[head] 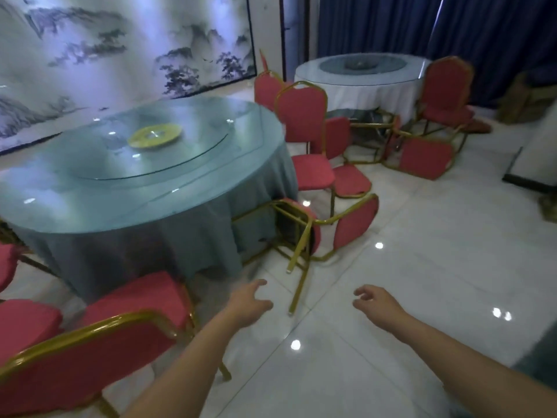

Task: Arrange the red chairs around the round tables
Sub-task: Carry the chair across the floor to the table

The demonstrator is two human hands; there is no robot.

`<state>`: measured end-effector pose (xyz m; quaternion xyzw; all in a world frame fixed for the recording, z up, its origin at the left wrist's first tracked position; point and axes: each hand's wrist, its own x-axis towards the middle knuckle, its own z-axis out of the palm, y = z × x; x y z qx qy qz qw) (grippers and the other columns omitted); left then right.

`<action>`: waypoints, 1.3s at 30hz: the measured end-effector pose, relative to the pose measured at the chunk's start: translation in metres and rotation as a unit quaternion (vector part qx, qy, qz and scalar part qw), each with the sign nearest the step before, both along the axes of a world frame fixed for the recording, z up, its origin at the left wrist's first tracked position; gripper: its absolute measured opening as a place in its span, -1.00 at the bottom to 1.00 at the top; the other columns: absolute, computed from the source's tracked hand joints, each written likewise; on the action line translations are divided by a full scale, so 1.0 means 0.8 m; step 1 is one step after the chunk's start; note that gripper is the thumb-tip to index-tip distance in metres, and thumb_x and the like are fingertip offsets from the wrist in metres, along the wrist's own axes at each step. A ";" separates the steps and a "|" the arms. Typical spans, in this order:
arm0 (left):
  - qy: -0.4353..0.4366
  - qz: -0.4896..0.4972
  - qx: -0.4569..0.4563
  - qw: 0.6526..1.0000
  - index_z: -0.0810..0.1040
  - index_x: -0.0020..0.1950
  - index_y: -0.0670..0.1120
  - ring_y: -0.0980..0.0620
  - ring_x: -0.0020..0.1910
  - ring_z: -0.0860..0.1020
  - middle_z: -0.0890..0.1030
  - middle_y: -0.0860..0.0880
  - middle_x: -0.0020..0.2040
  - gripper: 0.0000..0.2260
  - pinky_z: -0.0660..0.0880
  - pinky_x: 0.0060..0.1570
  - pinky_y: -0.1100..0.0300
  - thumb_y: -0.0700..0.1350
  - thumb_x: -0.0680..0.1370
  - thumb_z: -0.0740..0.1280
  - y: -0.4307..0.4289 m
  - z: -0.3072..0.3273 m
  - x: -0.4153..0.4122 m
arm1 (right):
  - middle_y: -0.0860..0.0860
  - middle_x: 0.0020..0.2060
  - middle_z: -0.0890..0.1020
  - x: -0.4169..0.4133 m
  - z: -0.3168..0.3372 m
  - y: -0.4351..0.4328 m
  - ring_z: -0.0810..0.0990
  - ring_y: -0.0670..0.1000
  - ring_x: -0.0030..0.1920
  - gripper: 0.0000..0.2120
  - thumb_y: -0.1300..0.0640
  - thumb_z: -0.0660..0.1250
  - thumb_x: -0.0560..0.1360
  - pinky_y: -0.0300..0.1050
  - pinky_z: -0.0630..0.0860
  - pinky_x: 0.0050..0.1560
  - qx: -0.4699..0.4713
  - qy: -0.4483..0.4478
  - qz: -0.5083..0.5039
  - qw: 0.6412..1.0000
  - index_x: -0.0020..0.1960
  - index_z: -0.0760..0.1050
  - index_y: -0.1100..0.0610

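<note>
Two bare forearms (pixel 180 366), bare wrists (pixel 401 319), bare left grip (pixel 250 303), bare right grip (pixel 376 303)

yellow plate (pixel 155 135) | blue curtains (pixel 391 25), bk | ink mural (pixel 90 55), wall | tile flr (pixel 422 267)

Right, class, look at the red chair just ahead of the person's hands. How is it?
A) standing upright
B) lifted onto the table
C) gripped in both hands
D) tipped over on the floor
D: the chair lies on its side on the floor beside the table, and the left hand and right hand hold nothing.
</note>
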<state>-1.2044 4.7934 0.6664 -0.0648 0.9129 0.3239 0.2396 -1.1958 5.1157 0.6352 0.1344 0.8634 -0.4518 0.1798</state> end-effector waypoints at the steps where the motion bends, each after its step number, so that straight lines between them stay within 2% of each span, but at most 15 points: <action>1: -0.019 -0.007 0.010 1.000 0.28 0.50 0.17 -0.10 0.48 0.25 0.23 -0.03 0.54 -0.42 0.25 0.44 -0.06 0.06 0.51 0.39 0.028 -0.009 -0.009 | 0.01 0.04 0.56 -0.007 -0.004 0.025 0.57 -0.07 -0.07 -0.74 0.06 0.38 0.52 -0.22 0.44 -0.18 0.001 -0.007 -0.014 1.000 0.20 0.53 0.05; 5: -0.079 -0.072 0.003 0.994 0.26 0.50 0.17 -0.09 0.47 0.27 0.26 -0.03 0.54 -0.42 0.24 0.42 -0.03 0.03 0.53 0.38 0.114 -0.036 -0.056 | -0.01 0.07 0.53 -0.027 -0.026 0.095 0.56 -0.05 -0.01 -0.74 0.04 0.37 0.52 -0.17 0.43 -0.06 -0.011 -0.047 -0.053 0.997 0.20 0.50 0.01; 9: -0.106 -0.102 -0.013 0.989 0.23 0.54 0.08 -0.09 0.48 0.27 0.23 -0.07 0.55 -0.41 0.26 0.39 0.05 -0.01 0.55 0.36 0.178 -0.060 -0.155 | 0.01 0.13 0.51 -0.081 -0.047 0.149 0.55 -0.02 0.05 -0.75 0.04 0.38 0.53 -0.19 0.41 -0.04 -0.024 -0.067 -0.093 0.993 0.19 0.50 -0.02; 13: -0.117 -0.117 -0.007 0.986 0.20 0.56 0.05 -0.06 0.44 0.32 0.23 -0.08 0.55 -0.40 0.33 0.17 0.21 -0.02 0.56 0.34 0.239 -0.091 -0.278 | 0.02 0.12 0.52 -0.174 -0.056 0.206 0.57 -0.03 -0.01 -0.76 0.04 0.39 0.52 -0.22 0.44 -0.13 -0.020 -0.071 -0.116 0.991 0.18 0.51 -0.02; 17: -0.127 -0.096 0.012 0.987 0.23 0.54 0.04 -0.08 0.41 0.35 0.29 -0.10 0.51 -0.41 0.34 0.24 0.15 -0.04 0.54 0.35 0.294 -0.120 -0.407 | 0.03 0.08 0.53 -0.290 -0.043 0.274 0.58 -0.03 -0.05 -0.74 0.06 0.38 0.54 -0.20 0.46 -0.15 -0.002 -0.078 -0.146 0.986 0.21 0.51 0.01; 20: -0.145 -0.109 0.017 0.983 0.25 0.54 -0.02 -0.07 0.36 0.40 0.34 -0.10 0.48 -0.41 0.37 0.15 0.17 -0.08 0.53 0.35 0.334 -0.128 -0.492 | 0.02 -0.01 0.55 -0.357 -0.028 0.323 0.56 -0.03 -0.12 -0.73 0.09 0.36 0.55 -0.22 0.46 -0.17 0.020 -0.103 -0.164 0.981 0.24 0.50 0.06; 22: -0.156 -0.128 0.017 0.979 0.25 0.53 -0.03 -0.06 0.34 0.41 0.32 -0.09 0.49 -0.41 0.38 0.09 0.20 -0.09 0.53 0.35 0.364 -0.132 -0.547 | 0.04 0.01 0.56 -0.397 -0.023 0.352 0.57 0.00 -0.07 -0.72 0.09 0.36 0.55 -0.18 0.45 -0.11 0.030 -0.110 -0.175 0.978 0.24 0.50 0.07; 24: -0.167 -0.141 0.010 0.976 0.27 0.53 -0.05 -0.08 0.35 0.40 0.31 -0.10 0.49 -0.43 0.39 0.14 0.19 -0.09 0.54 0.35 0.395 -0.137 -0.601 | 0.06 0.05 0.56 -0.437 -0.021 0.382 0.57 0.01 -0.03 -0.73 0.09 0.36 0.55 -0.16 0.43 -0.04 0.030 -0.110 -0.184 0.976 0.24 0.50 0.05; 26: -0.175 -0.152 -0.008 0.973 0.28 0.52 -0.07 -0.12 0.39 0.38 0.32 -0.12 0.49 -0.44 0.38 0.31 0.10 -0.08 0.55 0.34 0.425 -0.139 -0.648 | 0.05 0.03 0.57 -0.474 -0.022 0.410 0.57 -0.01 -0.03 -0.74 0.09 0.37 0.54 -0.16 0.43 -0.07 0.026 -0.114 -0.188 0.975 0.23 0.50 0.04; 28: -0.186 -0.145 -0.007 0.972 0.24 0.54 -0.07 -0.13 0.38 0.40 0.35 -0.13 0.46 -0.42 0.39 0.32 0.08 -0.08 0.55 0.35 0.459 -0.142 -0.695 | 0.05 0.01 0.57 -0.513 -0.030 0.442 0.57 -0.01 -0.04 -0.73 0.09 0.38 0.53 -0.18 0.44 -0.12 0.026 -0.117 -0.191 0.974 0.22 0.51 0.04; 30: -0.185 -0.142 -0.004 0.973 0.26 0.53 -0.06 -0.13 0.30 0.45 0.41 -0.13 0.38 -0.41 0.44 0.27 0.07 -0.08 0.54 0.36 0.494 -0.152 -0.743 | 0.05 0.03 0.57 -0.560 -0.043 0.477 0.57 0.01 -0.01 -0.72 0.09 0.39 0.51 -0.18 0.45 -0.09 0.023 -0.127 -0.188 0.974 0.22 0.52 0.04; 33: -0.164 -0.139 -0.014 0.976 0.35 0.48 -0.07 -0.13 0.27 0.48 0.47 -0.13 0.35 -0.48 0.44 0.26 0.03 -0.07 0.53 0.38 0.539 -0.173 -0.810 | 0.08 0.11 0.55 -0.644 -0.071 0.533 0.57 0.05 0.04 -0.69 0.10 0.43 0.48 -0.16 0.45 0.01 0.020 -0.136 -0.160 0.978 0.21 0.52 0.02; 36: -0.155 -0.091 -0.012 0.984 0.52 0.30 -0.04 -0.03 0.04 0.58 0.61 -0.06 0.12 -0.60 0.52 0.14 0.06 -0.03 0.49 0.44 0.581 -0.188 -0.860 | 0.10 0.18 0.53 -0.735 -0.096 0.588 0.54 0.05 0.05 -0.68 0.09 0.40 0.50 -0.15 0.45 0.04 0.033 -0.137 -0.117 0.983 0.24 0.51 0.03; 37: -0.153 -0.081 -0.019 0.985 0.54 0.26 -0.05 -0.02 0.03 0.59 0.63 -0.05 0.10 -0.63 0.51 0.14 0.08 0.00 0.49 0.44 0.594 -0.190 -0.874 | 0.10 0.20 0.53 -0.764 -0.103 0.605 0.53 0.04 0.03 -0.67 0.09 0.40 0.50 -0.16 0.45 0.04 0.039 -0.146 -0.095 0.984 0.25 0.50 0.03; 39: -0.152 -0.082 -0.042 0.984 0.51 0.31 -0.08 -0.06 0.14 0.57 0.61 -0.10 0.19 -0.63 0.44 0.17 0.13 0.01 0.54 0.40 0.617 -0.192 -0.900 | 0.11 0.24 0.52 -0.819 -0.114 0.630 0.53 0.00 -0.02 -0.63 0.09 0.41 0.49 -0.19 0.44 -0.04 0.051 -0.172 -0.037 0.983 0.27 0.49 0.02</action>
